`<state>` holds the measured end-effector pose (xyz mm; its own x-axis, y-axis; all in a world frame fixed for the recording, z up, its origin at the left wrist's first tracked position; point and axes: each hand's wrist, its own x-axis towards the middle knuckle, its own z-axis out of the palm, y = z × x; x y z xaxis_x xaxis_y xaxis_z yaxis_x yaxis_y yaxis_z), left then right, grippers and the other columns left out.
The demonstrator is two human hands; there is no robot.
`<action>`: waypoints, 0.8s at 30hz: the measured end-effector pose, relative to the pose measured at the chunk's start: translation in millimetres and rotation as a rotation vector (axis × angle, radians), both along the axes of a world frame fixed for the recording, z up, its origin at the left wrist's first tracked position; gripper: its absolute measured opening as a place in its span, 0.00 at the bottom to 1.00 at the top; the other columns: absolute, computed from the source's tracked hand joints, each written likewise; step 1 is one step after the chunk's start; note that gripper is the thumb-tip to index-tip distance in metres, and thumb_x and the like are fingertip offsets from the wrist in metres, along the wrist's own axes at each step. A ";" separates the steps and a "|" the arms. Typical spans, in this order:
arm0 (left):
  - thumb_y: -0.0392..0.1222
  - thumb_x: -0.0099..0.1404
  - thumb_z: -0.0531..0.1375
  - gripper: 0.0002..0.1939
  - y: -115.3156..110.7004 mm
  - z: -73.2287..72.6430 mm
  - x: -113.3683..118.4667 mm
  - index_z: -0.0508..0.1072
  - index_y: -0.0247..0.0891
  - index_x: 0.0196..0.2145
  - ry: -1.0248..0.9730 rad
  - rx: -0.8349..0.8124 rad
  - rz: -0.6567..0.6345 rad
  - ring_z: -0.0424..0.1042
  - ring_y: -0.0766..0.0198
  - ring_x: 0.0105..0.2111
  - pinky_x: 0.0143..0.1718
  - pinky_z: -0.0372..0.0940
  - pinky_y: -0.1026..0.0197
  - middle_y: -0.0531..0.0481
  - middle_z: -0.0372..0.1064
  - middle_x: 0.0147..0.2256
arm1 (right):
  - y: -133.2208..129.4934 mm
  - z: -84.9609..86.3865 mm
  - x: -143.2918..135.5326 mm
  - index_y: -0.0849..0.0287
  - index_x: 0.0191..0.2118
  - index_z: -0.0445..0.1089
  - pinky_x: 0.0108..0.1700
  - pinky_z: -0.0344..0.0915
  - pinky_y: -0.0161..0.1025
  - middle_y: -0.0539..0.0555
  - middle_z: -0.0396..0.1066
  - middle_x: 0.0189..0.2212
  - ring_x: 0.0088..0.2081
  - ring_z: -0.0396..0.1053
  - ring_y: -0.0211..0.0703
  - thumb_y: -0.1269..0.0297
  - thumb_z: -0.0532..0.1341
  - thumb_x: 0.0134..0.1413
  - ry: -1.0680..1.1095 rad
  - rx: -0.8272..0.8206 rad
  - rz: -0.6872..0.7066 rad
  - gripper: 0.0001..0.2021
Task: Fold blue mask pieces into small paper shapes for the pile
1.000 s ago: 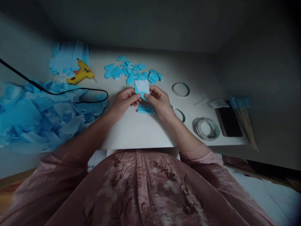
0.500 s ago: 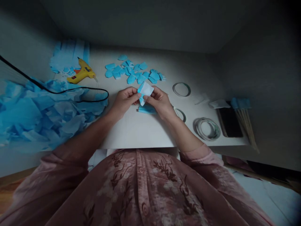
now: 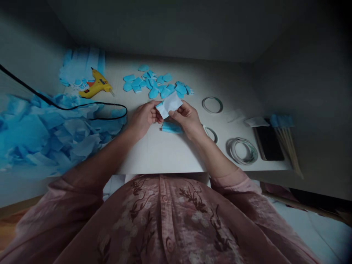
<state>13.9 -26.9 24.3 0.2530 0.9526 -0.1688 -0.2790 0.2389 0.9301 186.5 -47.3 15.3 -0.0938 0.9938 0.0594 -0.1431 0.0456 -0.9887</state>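
Observation:
Between my hands is a small pale blue-and-white fabric piece (image 3: 169, 105), its white face up and lightly creased. My right hand (image 3: 187, 118) pinches its right side, thumb on top. At the piece's left edge, my left hand (image 3: 144, 116) grips with its fingers curled, the fingertips partly behind the fabric. Just below the held piece, a folded blue strip (image 3: 172, 127) lies on the white table (image 3: 165, 156). Several small blue folded pieces (image 3: 152, 83) are scattered beyond my hands, close to the held fabric.
A loose heap of blue fabric (image 3: 55, 132) covers the left side, with a black cable (image 3: 82, 105) over it. Behind are a yellow glue gun (image 3: 97, 85) and stacked masks (image 3: 82, 66). Tape rolls (image 3: 243, 151), a dark phone (image 3: 268, 143) and blue-tipped sticks (image 3: 290, 143) lie right.
The held piece has opened out from a folded, pointed shape into a wider sheet. My left thumb has moved back from its middle to the upper left edge.

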 end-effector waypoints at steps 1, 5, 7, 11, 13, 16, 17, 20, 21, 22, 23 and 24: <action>0.46 0.66 0.59 0.09 0.0 0.7 0.1 0.74 0.38 0.35 -0.004 0.003 -0.002 0.71 0.65 0.23 0.29 0.66 0.61 0.52 0.70 0.24 | -0.1 0.0 0.0 0.52 0.36 0.70 0.41 0.72 0.41 0.46 0.66 0.28 0.32 0.67 0.38 0.45 0.76 0.44 0.009 -0.003 0.002 0.22; 0.48 0.66 0.61 0.10 -2.0 2.2 -0.7 0.75 0.38 0.36 0.002 0.050 0.007 0.71 0.65 0.24 0.29 0.66 0.61 0.53 0.70 0.24 | -0.6 1.2 -0.5 0.52 0.38 0.72 0.40 0.73 0.39 0.46 0.69 0.30 0.33 0.68 0.38 0.47 0.77 0.43 0.072 -0.032 0.008 0.22; 0.50 0.67 0.62 0.11 -3.2 1.4 -1.6 0.75 0.39 0.36 0.035 0.074 0.022 0.71 0.65 0.24 0.29 0.66 0.62 0.53 0.70 0.24 | -0.9 2.3 -1.0 0.52 0.39 0.73 0.39 0.73 0.38 0.46 0.70 0.30 0.32 0.68 0.37 0.47 0.77 0.43 0.079 -0.051 0.013 0.22; 0.50 0.63 0.66 0.11 -4.0 -1.4 -3.4 0.76 0.40 0.36 0.135 0.151 0.027 0.69 0.67 0.24 0.29 0.64 0.63 0.54 0.70 0.24 | -1.5 4.3 -1.4 0.53 0.37 0.74 0.38 0.72 0.37 0.46 0.69 0.29 0.32 0.66 0.37 0.44 0.77 0.42 0.051 -0.066 0.027 0.23; 0.48 0.60 0.68 0.11 -4.3 -1.6 -3.6 0.77 0.39 0.35 0.175 0.179 0.043 0.68 0.68 0.24 0.29 0.63 0.63 0.55 0.70 0.24 | -1.6 5.5 -1.0 0.54 0.37 0.74 0.38 0.72 0.38 0.46 0.69 0.29 0.32 0.66 0.37 0.43 0.76 0.43 0.047 -0.068 0.028 0.23; 0.49 0.58 0.69 0.12 -5.4 -0.7 -3.0 0.78 0.39 0.35 0.217 0.213 0.054 0.69 0.68 0.25 0.30 0.65 0.64 0.55 0.72 0.25 | -1.4 8.0 0.2 0.54 0.38 0.74 0.38 0.72 0.38 0.48 0.71 0.31 0.34 0.67 0.39 0.41 0.75 0.43 0.050 -0.066 0.012 0.24; 0.49 0.57 0.70 0.13 -5.7 -0.8 -2.7 0.78 0.39 0.35 0.234 0.225 0.051 0.69 0.68 0.25 0.30 0.65 0.64 0.55 0.71 0.25 | -1.2 8.8 0.7 0.55 0.37 0.74 0.38 0.72 0.38 0.48 0.71 0.32 0.34 0.68 0.39 0.41 0.75 0.43 0.051 -0.061 0.002 0.25; 0.51 0.57 0.71 0.15 -5.3 -3.8 -1.5 0.77 0.38 0.35 0.273 0.264 0.036 0.69 0.68 0.25 0.29 0.66 0.64 0.56 0.69 0.23 | 0.0 10.3 1.5 0.56 0.37 0.75 0.38 0.69 0.36 0.47 0.72 0.31 0.34 0.68 0.38 0.42 0.76 0.41 0.051 -0.023 -0.031 0.25; 0.51 0.57 0.71 0.16 -4.7 -5.7 -1.0 0.77 0.38 0.35 0.280 0.278 0.032 0.69 0.68 0.25 0.29 0.66 0.64 0.56 0.69 0.23 | 0.5 10.0 1.5 0.56 0.38 0.75 0.38 0.68 0.35 0.46 0.72 0.31 0.34 0.67 0.37 0.44 0.77 0.40 0.048 -0.011 -0.036 0.25; 0.51 0.57 0.71 0.16 -3.9 -7.8 -0.4 0.77 0.37 0.35 0.284 0.292 0.030 0.69 0.68 0.24 0.29 0.66 0.64 0.56 0.69 0.23 | 1.0 9.4 1.4 0.57 0.39 0.76 0.38 0.66 0.35 0.46 0.72 0.30 0.33 0.67 0.36 0.46 0.78 0.39 0.043 -0.003 -0.038 0.25; 0.50 0.57 0.71 0.15 -3.2 -9.8 0.3 0.77 0.37 0.35 0.286 0.305 0.028 0.69 0.69 0.24 0.28 0.66 0.65 0.57 0.69 0.23 | 1.7 8.3 1.1 0.57 0.39 0.76 0.38 0.65 0.34 0.45 0.72 0.29 0.32 0.67 0.35 0.47 0.79 0.38 0.038 -0.001 -0.037 0.25; 0.49 0.57 0.71 0.14 -2.7 -11.4 1.0 0.78 0.37 0.36 0.288 0.317 0.024 0.68 0.69 0.24 0.28 0.66 0.65 0.57 0.69 0.23 | 2.4 7.0 0.8 0.57 0.38 0.76 0.37 0.65 0.34 0.45 0.72 0.28 0.32 0.66 0.35 0.49 0.79 0.36 0.031 -0.003 -0.036 0.25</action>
<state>14.9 -29.6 12.9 0.2153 0.9738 0.0730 0.0006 -0.0749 0.9972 187.3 -44.9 22.2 -0.0561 0.9967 0.0583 -0.1722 0.0478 -0.9839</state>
